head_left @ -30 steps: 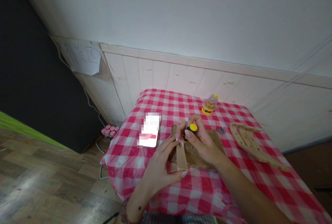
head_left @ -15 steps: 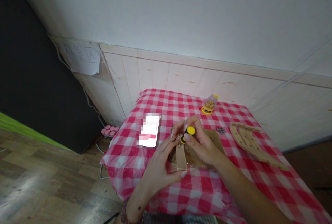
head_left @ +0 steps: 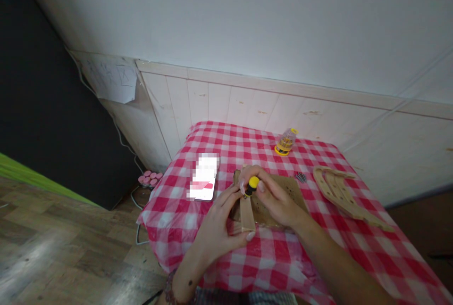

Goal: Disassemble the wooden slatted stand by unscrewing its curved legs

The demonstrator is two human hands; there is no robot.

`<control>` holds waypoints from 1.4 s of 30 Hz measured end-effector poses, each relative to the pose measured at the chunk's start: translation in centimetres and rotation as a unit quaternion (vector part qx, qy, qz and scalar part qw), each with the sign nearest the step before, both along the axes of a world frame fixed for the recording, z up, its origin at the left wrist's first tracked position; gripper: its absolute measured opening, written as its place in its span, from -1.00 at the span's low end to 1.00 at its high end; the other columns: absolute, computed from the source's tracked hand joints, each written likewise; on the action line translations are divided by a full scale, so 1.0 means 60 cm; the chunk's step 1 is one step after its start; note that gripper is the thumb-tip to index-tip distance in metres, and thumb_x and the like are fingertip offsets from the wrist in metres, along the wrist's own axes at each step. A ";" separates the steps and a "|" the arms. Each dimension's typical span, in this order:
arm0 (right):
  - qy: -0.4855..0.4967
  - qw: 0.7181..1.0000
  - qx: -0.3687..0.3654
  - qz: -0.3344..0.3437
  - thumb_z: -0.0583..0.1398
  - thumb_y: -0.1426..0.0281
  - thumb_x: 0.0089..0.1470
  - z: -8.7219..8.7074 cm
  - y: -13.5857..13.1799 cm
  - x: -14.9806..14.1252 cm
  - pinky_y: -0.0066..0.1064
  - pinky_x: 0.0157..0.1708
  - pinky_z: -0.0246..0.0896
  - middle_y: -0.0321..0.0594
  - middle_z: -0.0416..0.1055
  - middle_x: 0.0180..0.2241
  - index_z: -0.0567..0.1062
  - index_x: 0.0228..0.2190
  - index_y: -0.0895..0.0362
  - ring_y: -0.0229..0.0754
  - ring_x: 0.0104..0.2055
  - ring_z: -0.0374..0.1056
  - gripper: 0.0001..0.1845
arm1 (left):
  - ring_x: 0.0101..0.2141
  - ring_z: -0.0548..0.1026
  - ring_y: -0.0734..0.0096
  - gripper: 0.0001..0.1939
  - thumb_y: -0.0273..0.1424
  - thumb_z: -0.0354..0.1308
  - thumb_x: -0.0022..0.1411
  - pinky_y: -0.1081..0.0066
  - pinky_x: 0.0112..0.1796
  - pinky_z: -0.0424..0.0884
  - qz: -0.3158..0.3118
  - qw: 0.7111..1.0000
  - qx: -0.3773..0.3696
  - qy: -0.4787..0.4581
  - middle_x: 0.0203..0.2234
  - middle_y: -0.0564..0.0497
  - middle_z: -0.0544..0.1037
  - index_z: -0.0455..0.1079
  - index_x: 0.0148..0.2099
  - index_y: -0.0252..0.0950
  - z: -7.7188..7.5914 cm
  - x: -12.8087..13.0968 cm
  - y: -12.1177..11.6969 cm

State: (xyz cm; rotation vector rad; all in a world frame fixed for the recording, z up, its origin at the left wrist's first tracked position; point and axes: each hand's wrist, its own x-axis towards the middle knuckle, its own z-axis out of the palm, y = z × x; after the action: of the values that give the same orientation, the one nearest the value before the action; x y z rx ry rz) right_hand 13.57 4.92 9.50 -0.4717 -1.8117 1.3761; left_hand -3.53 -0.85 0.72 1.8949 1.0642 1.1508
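My left hand [head_left: 221,222] is closed around a pale wooden block [head_left: 247,215], its thumb at the near end and its fingers along the far left side. In my right hand [head_left: 274,196] is a small screwdriver [head_left: 252,184] with a black and yellow handle, gripped between thumb and fingers. The screwdriver leans over the block, near a dark hole or screw in its upper face; its tip is hard to make out. Beneath the block lies a worn brown board [head_left: 272,208], partly covered by both hands.
A phone [head_left: 205,177] lies left of the board. Several screws [head_left: 300,177] and curved wooden parts [head_left: 339,196] rest at the right. A yellow-based bit holder [head_left: 285,143] stands at the back of the checked tablecloth [head_left: 240,137], near the wall.
The screwdriver handle has shifted left and tilted over the block as my right hand's fingers changed their hold. My left hand and the block have stayed in place.
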 end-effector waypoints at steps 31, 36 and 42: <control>0.048 0.994 -0.079 -0.063 -0.08 -0.08 0.37 -0.032 0.003 -0.021 -0.27 -0.29 0.28 -0.27 0.27 -0.35 0.34 -0.24 0.00 -0.15 -0.33 0.24 -0.54 | 0.29 0.31 -0.14 -0.23 0.00 0.31 0.18 -0.13 0.26 0.26 0.004 1.000 -0.003 0.008 0.31 -0.24 0.34 0.25 0.34 -0.20 0.000 0.000 0.001; 0.055 0.994 -0.073 -0.065 -0.02 -0.05 0.37 -0.023 0.005 -0.014 -0.26 -0.24 0.32 -0.24 0.32 -0.32 0.36 -0.20 0.00 -0.13 -0.27 0.31 -0.59 | 0.30 0.30 -0.14 -0.24 -0.02 0.30 0.20 -0.16 0.26 0.25 0.002 1.000 -0.002 0.004 0.32 -0.26 0.32 0.24 0.34 -0.21 0.000 0.000 0.001; 0.070 0.993 -0.090 -0.037 0.12 0.01 0.32 -0.011 0.008 -0.009 -0.32 -0.34 0.28 -0.32 0.31 -0.38 0.34 -0.20 -0.02 -0.20 -0.39 0.25 -0.69 | 0.30 0.31 -0.13 -0.22 -0.03 0.32 0.19 -0.13 0.25 0.27 0.005 1.000 -0.001 0.000 0.32 -0.23 0.33 0.23 0.35 -0.17 0.001 0.001 0.000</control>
State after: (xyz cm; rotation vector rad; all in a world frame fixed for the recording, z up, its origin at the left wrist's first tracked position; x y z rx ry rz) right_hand 13.01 5.40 8.83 -0.5173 -1.5517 1.4899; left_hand -3.44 -0.83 0.78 1.8893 1.0758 1.1541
